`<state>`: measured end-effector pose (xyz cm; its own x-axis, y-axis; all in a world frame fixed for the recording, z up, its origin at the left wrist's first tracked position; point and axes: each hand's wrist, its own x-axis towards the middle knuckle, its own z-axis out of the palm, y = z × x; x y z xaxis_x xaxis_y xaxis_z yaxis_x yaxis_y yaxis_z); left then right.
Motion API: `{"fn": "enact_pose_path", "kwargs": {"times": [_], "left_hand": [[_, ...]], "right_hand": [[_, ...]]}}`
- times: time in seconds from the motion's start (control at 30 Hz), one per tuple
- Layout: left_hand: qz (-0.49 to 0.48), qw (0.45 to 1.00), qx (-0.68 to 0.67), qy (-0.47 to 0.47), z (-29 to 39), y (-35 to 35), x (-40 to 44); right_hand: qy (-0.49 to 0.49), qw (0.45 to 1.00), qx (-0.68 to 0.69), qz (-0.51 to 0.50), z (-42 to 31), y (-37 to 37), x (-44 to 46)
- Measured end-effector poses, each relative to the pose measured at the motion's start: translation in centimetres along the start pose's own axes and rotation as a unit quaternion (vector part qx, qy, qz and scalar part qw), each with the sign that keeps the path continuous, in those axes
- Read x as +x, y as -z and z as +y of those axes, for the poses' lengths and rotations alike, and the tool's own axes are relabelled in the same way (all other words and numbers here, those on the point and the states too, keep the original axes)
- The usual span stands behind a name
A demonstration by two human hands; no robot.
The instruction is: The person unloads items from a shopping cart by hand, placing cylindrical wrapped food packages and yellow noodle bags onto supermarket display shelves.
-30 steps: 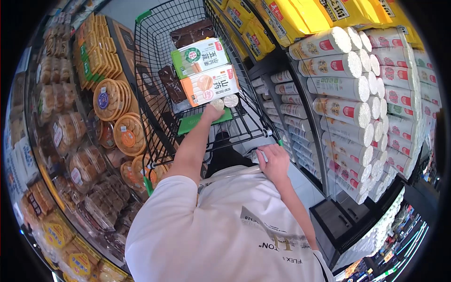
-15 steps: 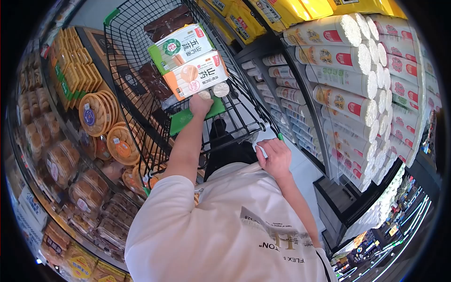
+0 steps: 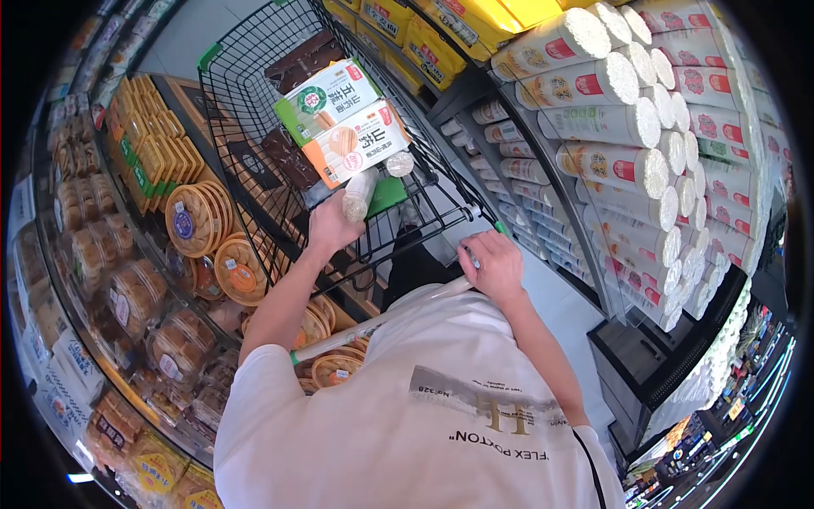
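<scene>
My left hand (image 3: 333, 225) is inside the shopping cart's near end, its fingers closed around a paper-wrapped roll of dried noodles (image 3: 361, 192). The roll's pale round end faces me. Beside it lies a second noodle roll (image 3: 398, 165), next to a white-and-orange noodle package (image 3: 360, 142) and a white-and-green one (image 3: 329, 97). Dark brown packages (image 3: 305, 61) lie behind and left of these. My right hand (image 3: 494, 265) is closed on the right end of the cart's pale handle (image 3: 373, 324), which crosses close to my waist.
The black wire cart (image 3: 246, 136) has a green seat panel (image 3: 387, 195). On the right, a shelf holds stacked noodle rolls (image 3: 606, 123), with yellow bags (image 3: 432, 51) above. Round cookie tubs (image 3: 195, 220) and clear pastry boxes (image 3: 136, 297) line the left display.
My left hand has moved back toward me and slightly left, drawing the noodle roll out from beside the packages. My right hand stays at the handle. The view has shifted slightly.
</scene>
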<state>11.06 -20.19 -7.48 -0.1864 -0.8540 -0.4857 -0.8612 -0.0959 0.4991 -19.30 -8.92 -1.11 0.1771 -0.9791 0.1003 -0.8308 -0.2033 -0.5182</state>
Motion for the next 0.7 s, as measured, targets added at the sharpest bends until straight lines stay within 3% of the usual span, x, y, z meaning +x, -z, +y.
{"fn": "enact_pose_path", "kwargs": {"times": [0.17, 0.33, 0.47, 0.53, 0.6, 0.67, 0.7], "left_hand": [[0.129, 0.986, -0.047, -0.091, 2.2, 5.6, -4.6], [0.145, 0.966, -0.112, -0.183, 8.9, 13.7, -11.3], [0.105, 0.919, -0.248, -0.287, 15.9, 18.3, -16.7], [0.105, 0.884, -0.311, -0.334, 18.8, 18.1, -18.2], [0.095, 0.851, -0.336, -0.393, 22.4, 16.8, -18.6], [0.105, 0.822, -0.41, -0.381, 26.0, 13.2, -18.4], [0.116, 0.79, -0.485, -0.358, 27.1, 10.0, -17.9]], "right_hand": [[0.013, 1.0, -0.003, 0.01, 0.2, 0.0, 0.1], [-0.009, 0.997, 0.066, 0.026, -0.2, 1.0, -0.1], [0.043, 0.976, 0.196, 0.08, -2.5, 5.6, 0.3], [0.083, 0.969, 0.219, 0.08, -3.4, 9.0, -0.8], [0.054, 0.958, 0.267, 0.092, -2.7, 11.4, -4.6], [0.008, 0.965, 0.258, 0.052, -2.1, 15.9, -9.6], [0.009, 0.964, 0.251, 0.085, -1.5, 16.8, -12.4]]}}
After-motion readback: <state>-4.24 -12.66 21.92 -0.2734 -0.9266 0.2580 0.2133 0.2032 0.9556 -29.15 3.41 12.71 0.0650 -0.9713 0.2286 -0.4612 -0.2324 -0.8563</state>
